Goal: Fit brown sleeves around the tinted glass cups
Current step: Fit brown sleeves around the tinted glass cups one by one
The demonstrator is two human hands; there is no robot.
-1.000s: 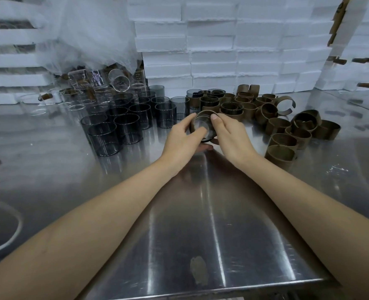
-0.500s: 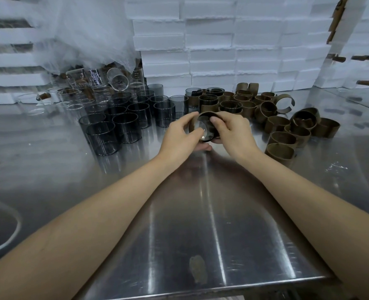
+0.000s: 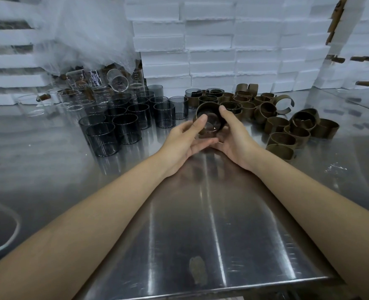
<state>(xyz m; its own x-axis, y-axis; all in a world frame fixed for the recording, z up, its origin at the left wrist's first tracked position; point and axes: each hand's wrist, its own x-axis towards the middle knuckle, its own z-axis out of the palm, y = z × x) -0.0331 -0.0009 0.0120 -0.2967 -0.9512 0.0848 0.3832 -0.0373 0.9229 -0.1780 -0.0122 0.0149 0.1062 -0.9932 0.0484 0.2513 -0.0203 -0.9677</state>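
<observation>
A tinted glass cup (image 3: 210, 123) with a brown sleeve around it is tilted toward me, held above the steel table between both hands. My left hand (image 3: 184, 141) holds it from the left, thumb on the near rim and fingers underneath. From the right my right hand (image 3: 233, 135) grips it, thumb over the far rim. Bare tinted cups (image 3: 114, 131) stand in a cluster to the left. Loose brown sleeves (image 3: 287, 131) lie in a pile to the right. Several sleeved cups (image 3: 209, 97) stand behind my hands.
Clear glass beakers (image 3: 116, 80) and a plastic bag lie at the back left. Stacked white foam boxes (image 3: 222, 50) wall off the back. The steel table (image 3: 200, 213) reaches to its front edge near me. A white curved rim (image 3: 12, 237) shows at the left.
My hands have opened up around the cup and tipped its mouth toward me; the left fingers now lie beneath it and the right thumb sits over the far rim.
</observation>
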